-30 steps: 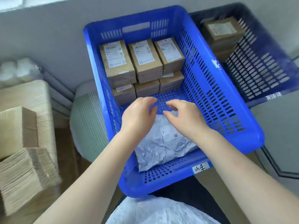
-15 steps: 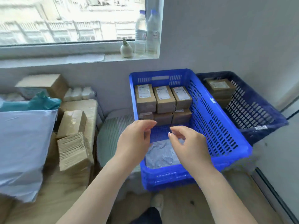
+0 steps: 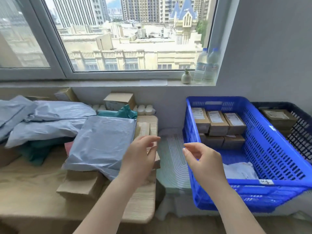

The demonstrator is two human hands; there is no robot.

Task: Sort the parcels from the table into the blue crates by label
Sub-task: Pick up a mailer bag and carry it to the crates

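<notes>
A bright blue crate (image 3: 270, 184) stands at the right. It holds several labelled brown boxes (image 3: 217, 123) at its far end and a grey-white poly bag (image 3: 239, 170) near its front. Behind it a dark blue crate (image 3: 302, 132) holds a brown box (image 3: 276, 117). On the wooden table (image 3: 30, 188) at the left lie grey poly mailers (image 3: 103, 141), brown cardboard boxes (image 3: 81, 184) and a teal bag (image 3: 118, 113). My left hand (image 3: 140, 159) hovers over the table's right end, empty, fingers loosely curled. My right hand (image 3: 202, 161) hangs empty in front of the bright crate's left wall.
A pale green ribbed stool or bin (image 3: 175, 162) fills the gap between table and crate. Two water bottles (image 3: 206, 65) and a small vase (image 3: 186, 76) stand on the window sill. The grey wall runs behind everything.
Both hands have come out of the blue crate, leaving the grey bag inside, and moved left toward the table. The view has lifted and swung left, bringing in the table's parcels and the window.
</notes>
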